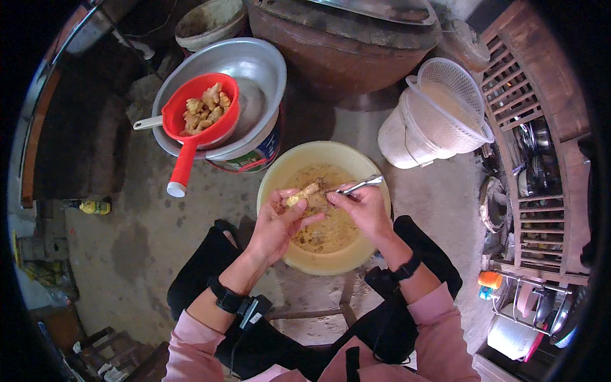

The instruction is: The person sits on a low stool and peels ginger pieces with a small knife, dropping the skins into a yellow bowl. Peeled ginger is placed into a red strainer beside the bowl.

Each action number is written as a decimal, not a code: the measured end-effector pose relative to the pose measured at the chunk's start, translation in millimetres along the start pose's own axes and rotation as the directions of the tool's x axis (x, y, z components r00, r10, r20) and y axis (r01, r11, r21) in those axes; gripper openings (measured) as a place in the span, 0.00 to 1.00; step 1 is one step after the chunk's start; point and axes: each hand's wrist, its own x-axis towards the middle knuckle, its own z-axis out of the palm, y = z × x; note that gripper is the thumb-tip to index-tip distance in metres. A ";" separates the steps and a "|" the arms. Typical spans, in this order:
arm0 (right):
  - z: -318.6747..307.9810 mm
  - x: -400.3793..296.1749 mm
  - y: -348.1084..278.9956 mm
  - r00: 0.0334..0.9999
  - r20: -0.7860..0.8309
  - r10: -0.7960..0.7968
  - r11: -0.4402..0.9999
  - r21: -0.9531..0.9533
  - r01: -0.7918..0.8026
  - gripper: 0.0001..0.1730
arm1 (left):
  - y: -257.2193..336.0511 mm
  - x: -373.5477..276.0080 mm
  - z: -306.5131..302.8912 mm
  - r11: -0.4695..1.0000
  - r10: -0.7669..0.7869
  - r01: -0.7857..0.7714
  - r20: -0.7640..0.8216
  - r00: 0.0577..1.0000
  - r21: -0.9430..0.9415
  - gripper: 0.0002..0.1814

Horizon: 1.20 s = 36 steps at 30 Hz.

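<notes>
My left hand holds a piece of ginger root, partly peeled and pale yellow near the thumb. In my right hand is a metal utensil, perhaps a spoon, its shiny end pointing up and right and its other end close to the ginger. Both hands are above a pale yellow plastic basin. Murky water with dark bits and scraps of peel lies in it. Unpeeled-looking ginger pieces sit in a red plastic strainer with a red handle, up and left of the basin.
The strainer rests on a wide metal basin set on a bucket. A white bucket with a white perforated basket stands to the right. Behind is a large brown vat. A slatted wooden cabinet lines the right side.
</notes>
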 end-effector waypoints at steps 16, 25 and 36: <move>-0.5 -16.3 -54.2 0.980 0.030 -0.196 0.968 0.169 0.188 0.07 | -18.4 -3.4 13.6 0.661 0.530 -0.508 0.135 0.837 0.552 0.14; 1.3 -21.2 -57.4 0.998 -0.001 -0.069 0.978 0.197 0.068 0.08 | -5.2 -11.7 17.3 0.152 0.616 -0.561 0.366 0.698 0.814 0.16; 7.9 -23.3 -53.6 0.999 -0.035 0.020 0.980 0.199 -0.012 0.07 | -3.5 -14.2 20.0 0.147 0.625 -0.507 0.317 0.713 0.850 0.17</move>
